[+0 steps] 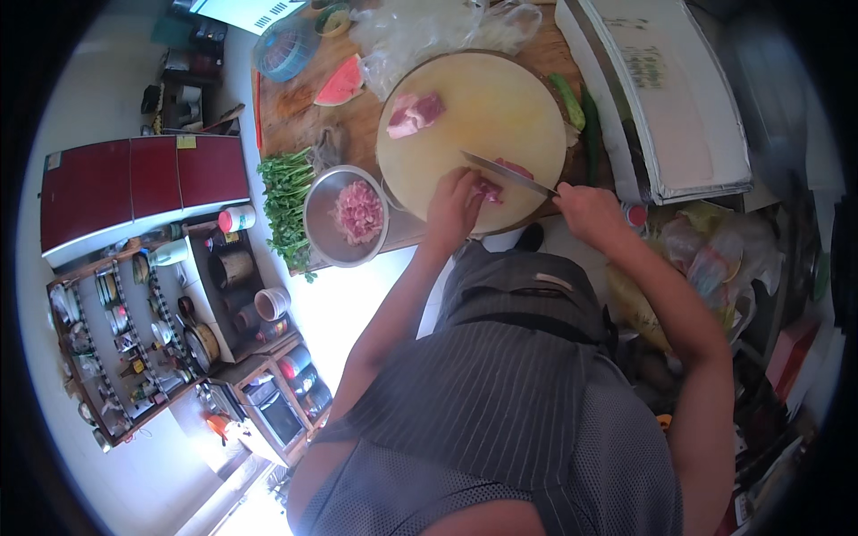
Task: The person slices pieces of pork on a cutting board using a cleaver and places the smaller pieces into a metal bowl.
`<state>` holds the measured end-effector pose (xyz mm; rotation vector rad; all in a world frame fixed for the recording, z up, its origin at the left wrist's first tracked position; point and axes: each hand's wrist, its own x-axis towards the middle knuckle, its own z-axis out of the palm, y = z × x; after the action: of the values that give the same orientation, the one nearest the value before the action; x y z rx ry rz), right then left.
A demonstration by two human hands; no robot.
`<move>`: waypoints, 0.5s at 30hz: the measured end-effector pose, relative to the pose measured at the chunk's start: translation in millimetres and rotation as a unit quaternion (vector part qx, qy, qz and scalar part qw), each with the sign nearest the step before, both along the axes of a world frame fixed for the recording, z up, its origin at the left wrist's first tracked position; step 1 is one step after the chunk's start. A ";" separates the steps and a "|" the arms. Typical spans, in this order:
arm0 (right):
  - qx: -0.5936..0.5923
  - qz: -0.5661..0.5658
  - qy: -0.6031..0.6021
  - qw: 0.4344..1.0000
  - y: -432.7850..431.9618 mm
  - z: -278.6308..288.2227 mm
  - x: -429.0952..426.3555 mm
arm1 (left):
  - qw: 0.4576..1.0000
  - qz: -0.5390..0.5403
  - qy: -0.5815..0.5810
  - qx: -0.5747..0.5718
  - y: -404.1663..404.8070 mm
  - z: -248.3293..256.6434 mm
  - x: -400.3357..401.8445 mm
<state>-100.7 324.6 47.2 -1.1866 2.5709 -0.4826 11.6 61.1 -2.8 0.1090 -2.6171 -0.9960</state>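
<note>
A round cutting board (476, 114) lies before me with a chunk of raw meat (414, 115) at its upper left. My right hand (590, 213) grips the handle of a knife (506, 172), whose blade points up and left over the board. Under and beyond the blade lies a piece of red meat (516, 169). On the near side of the blade, my left hand (457, 201) has its fingertips on another piece of meat (488, 191). A metal bowl (314, 216) left of the board holds cut raw meat (358, 211).
Leafy green herbs (285, 201) lie left of the bowl. A watermelon slice (340, 82), a blue plastic basket (287, 50) and clear plastic bags (429, 30) are farther back. Green vegetables (568, 100) and a white foam box (684, 100) stand close on the right.
</note>
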 end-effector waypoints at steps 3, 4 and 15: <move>-0.043 -0.003 0.049 0.998 2.9 3.2 -2.7 | 0.998 -0.014 -0.039 -0.047 0.9 9.0 -9.2; -0.050 -0.009 0.051 0.997 3.2 8.1 -3.2 | 0.995 -0.038 -0.037 -0.082 -3.3 7.6 -11.9; -0.075 0.016 0.151 0.986 49.1 0.1 6.4 | 0.994 -0.026 -0.094 -0.058 -55.1 9.1 -19.3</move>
<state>-94.3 373.7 47.2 -1.4504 2.8039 -0.5339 -7.7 6.0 6.3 0.1131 -2.8554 -0.8871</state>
